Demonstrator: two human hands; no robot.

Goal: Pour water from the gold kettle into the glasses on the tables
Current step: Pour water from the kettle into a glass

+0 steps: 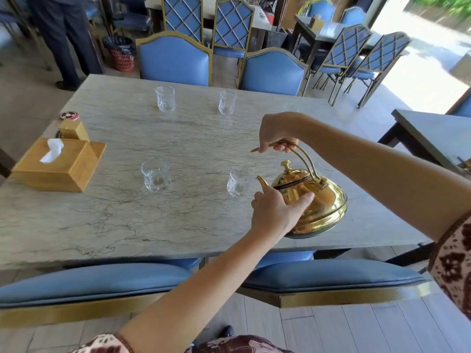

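Observation:
The gold kettle (317, 200) hangs tilted over the marble table (127, 220), its spout at the rim of a near glass (239, 184). My right hand (276, 135) grips the kettle's arched handle from above. My left hand (274, 212) presses against the kettle's body below the spout. Another glass (155, 175) stands to the left with a little water at its bottom. Two more glasses (165, 98) (226, 102) stand on the far side. A faint glass (322, 168) shows behind the kettle's handle.
A wooden tissue box (56, 165) with a small wooden holder sits at the table's left end. Blue chairs (175, 59) line the far side, and two blue chair backs (94, 284) stand between me and the table. A person stands at far left near a red bin (121, 56).

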